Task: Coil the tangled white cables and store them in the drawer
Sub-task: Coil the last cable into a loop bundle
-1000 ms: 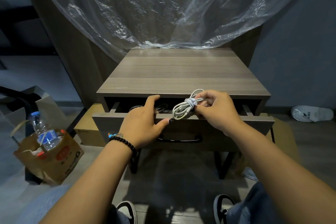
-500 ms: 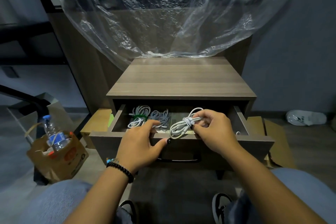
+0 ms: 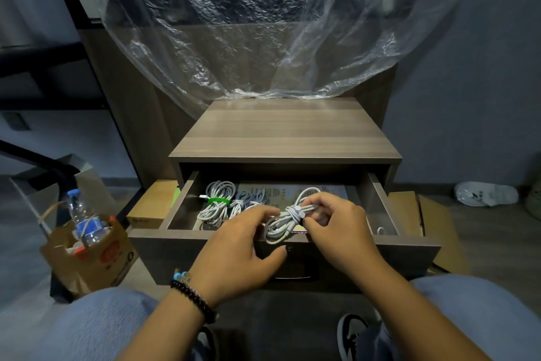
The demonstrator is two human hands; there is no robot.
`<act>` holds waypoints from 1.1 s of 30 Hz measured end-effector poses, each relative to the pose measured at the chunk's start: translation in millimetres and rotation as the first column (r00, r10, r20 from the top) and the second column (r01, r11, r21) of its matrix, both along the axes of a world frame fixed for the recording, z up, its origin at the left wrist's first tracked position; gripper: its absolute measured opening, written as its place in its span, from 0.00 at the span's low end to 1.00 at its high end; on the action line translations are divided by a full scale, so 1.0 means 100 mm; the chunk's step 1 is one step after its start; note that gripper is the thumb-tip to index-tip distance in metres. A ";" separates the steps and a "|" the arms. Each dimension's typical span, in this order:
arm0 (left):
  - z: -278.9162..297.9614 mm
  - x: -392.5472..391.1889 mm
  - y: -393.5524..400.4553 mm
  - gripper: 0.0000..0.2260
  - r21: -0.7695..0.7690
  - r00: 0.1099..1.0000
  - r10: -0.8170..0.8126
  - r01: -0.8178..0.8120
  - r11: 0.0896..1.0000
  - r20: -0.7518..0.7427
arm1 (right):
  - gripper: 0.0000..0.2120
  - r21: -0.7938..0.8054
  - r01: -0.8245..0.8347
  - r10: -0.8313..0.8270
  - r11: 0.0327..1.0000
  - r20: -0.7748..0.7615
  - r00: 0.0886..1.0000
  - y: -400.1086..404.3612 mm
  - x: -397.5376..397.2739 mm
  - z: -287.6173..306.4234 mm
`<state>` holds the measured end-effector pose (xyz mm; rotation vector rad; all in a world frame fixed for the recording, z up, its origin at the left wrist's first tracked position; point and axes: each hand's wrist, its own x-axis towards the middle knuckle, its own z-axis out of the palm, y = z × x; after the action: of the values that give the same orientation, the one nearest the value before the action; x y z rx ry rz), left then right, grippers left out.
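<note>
A wooden nightstand [image 3: 284,132] has its drawer [image 3: 409,255] pulled out towards me. My right hand [image 3: 336,229] pinches a coiled white cable [image 3: 288,218], wrapped at its middle, just above the drawer's front edge. My left hand [image 3: 240,249] holds the drawer front, fingers over the top edge and thumb on the outer face. Inside at the left lies a coiled white cable with a green tie [image 3: 218,202], and another white coil [image 3: 248,199] sits beside it. Printed paper lines the drawer's bottom.
A clear plastic sheet [image 3: 263,24] hangs behind the nightstand. On the floor at the left stands a brown paper bag [image 3: 87,261] with a water bottle [image 3: 80,220]. Cardboard boxes [image 3: 152,205] flank the nightstand; a white slipper [image 3: 486,193] lies at the right.
The drawer has slid out from nearly closed to wide open under my left hand. My right hand has kept the coiled cable and lowered it over the drawer.
</note>
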<state>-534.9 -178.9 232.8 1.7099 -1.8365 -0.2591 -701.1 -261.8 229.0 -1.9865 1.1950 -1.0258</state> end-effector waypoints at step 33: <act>0.07 0.19 -0.67 0.08 0.002 0.699 0.175 -0.241 0.971 -0.694 | 0.11 0.558 -0.366 0.019 0.745 0.530 0.848 -0.46 0.59 0.42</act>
<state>-516.2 -246.1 240.1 1.4568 -1.0685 -0.6191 -642.4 -307.9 270.6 -1.1683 0.8530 -0.7905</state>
